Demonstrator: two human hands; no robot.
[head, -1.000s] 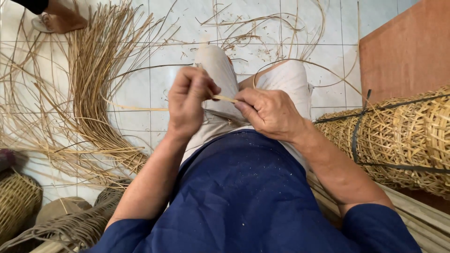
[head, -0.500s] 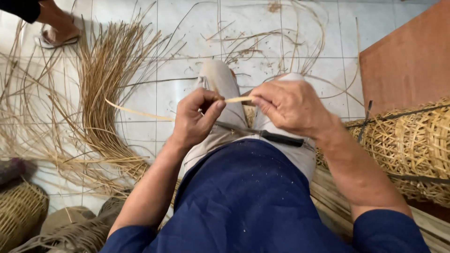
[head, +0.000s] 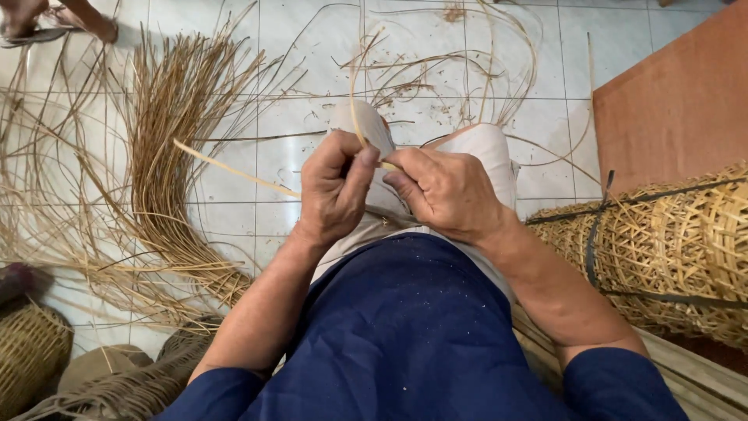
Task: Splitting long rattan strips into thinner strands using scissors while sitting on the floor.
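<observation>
1. A seated person is pinching a thin, pale rattan strip (head: 234, 170) between both hands above the knees (head: 475, 148), with the left hand (head: 333, 187) and right hand (head: 446, 191) pressed close together, thumbs and fingers clamped on it.

2. The strip is running out leftward over the tiled floor (head: 234, 218), while a finer strand (head: 354, 93) is curling upward from the point where the fingers are meeting; whether it is peeling off the strip cannot be told.

3. Judging by how things lie, the work is looking well under way but far from finished: a large bundle of loose cane (head: 167, 156) is lying fanned out on the left, and stray curls (head: 436, 70) are littering the tiles ahead.

4. A roll of woven openwork matting (head: 670, 242), tied with dark bands, is resting at the right beside a reddish board (head: 678, 101).

5. Woven baskets (head: 31, 351) are sitting at the lower left, and another person's sandalled foot (head: 39, 23) is showing at the top left corner.

6. Nothing is standing between the hands and the strip; the loose cane is lying near the left elbow.
</observation>
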